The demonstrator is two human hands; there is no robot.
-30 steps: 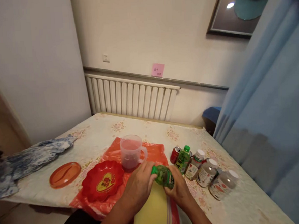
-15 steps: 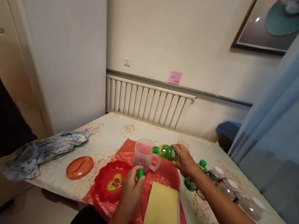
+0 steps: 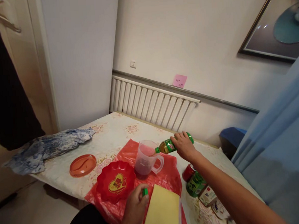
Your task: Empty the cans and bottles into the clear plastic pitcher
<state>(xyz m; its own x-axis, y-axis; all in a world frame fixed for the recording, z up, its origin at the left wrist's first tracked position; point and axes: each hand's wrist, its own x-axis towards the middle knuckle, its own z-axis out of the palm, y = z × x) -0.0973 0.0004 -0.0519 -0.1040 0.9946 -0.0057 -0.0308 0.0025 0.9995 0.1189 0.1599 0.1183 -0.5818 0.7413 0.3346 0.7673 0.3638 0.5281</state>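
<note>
My right hand (image 3: 184,146) grips a green drink bottle (image 3: 168,146) that is tipped on its side. The bottle's open mouth rests over the rim of a clear plastic jug (image 3: 147,157) with a handle. The jug stands on a red plastic sheet (image 3: 168,173) and has pinkish liquid in its lower part. My left hand (image 3: 135,207) is low near the table's front edge, fingers pinched on the small green bottle cap (image 3: 145,192). It hovers beside a yellow pad (image 3: 162,211).
A red heart-marked dish (image 3: 115,181) and an orange lid (image 3: 82,165) lie left of the jug. A blue-patterned cloth (image 3: 47,148) is draped at the table's left edge. A red can (image 3: 188,172), another green bottle (image 3: 195,183) and jars stand under my right arm. A radiator (image 3: 151,103) lines the wall.
The cap came off the bottle and stayed in my left hand, which dropped toward me. My right hand lifted the bottle and tilted it over the jug's rim.
</note>
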